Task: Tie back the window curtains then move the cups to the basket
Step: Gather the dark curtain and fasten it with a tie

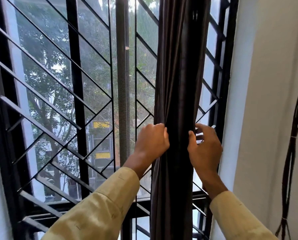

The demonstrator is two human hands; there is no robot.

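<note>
A dark brown curtain (179, 70) hangs gathered into a narrow column at the right side of the window. My left hand (151, 141) is closed on the curtain's left edge at mid height. On the other side, my right hand (204, 146) has its thumb pressed against the fabric and its fingers spread apart, reaching behind the right edge. Both arms wear pale yellow sleeves. No tie-back, cups or basket are in view.
A black metal window grille (72, 87) with diagonal bars covers the glass, trees and a building behind it. A white wall (266, 101) stands to the right, with dark cables (292, 144) hanging down it.
</note>
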